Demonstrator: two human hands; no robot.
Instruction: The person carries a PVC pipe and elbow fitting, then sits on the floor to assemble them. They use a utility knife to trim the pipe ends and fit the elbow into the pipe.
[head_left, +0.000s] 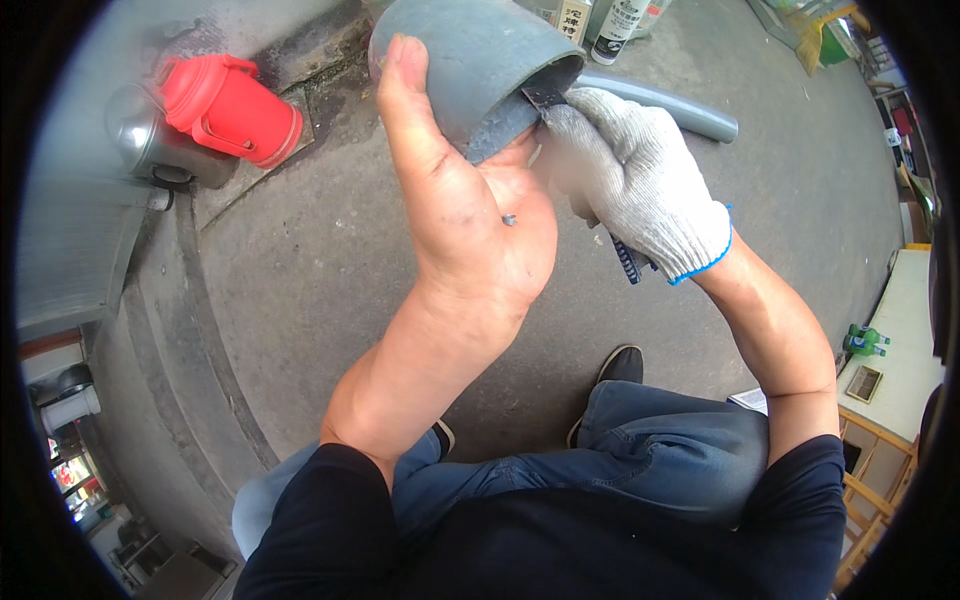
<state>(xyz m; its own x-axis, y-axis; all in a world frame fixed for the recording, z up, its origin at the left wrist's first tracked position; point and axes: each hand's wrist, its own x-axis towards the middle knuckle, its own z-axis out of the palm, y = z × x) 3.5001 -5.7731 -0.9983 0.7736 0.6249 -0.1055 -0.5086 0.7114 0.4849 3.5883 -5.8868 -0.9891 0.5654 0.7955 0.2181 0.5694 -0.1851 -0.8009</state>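
Observation:
My left hand is bare and wrapped round a short, wide grey plastic pipe, its thumb along the outside and its open end tilted toward me. The other fingers are hidden under the pipe. A small grey shaving lies on the palm. In a white knit glove with a blue cuff, my right hand is closed on a utility knife. Its dark blade touches the pipe's rim, while a blue-and-black patterned handle end sticks out below the glove.
A longer grey pipe lies on the concrete floor behind my right hand. Bottles and a white tube stand at the far side. To the left are a red thermos jug and a metal pot. A pale table with green bottles stands right.

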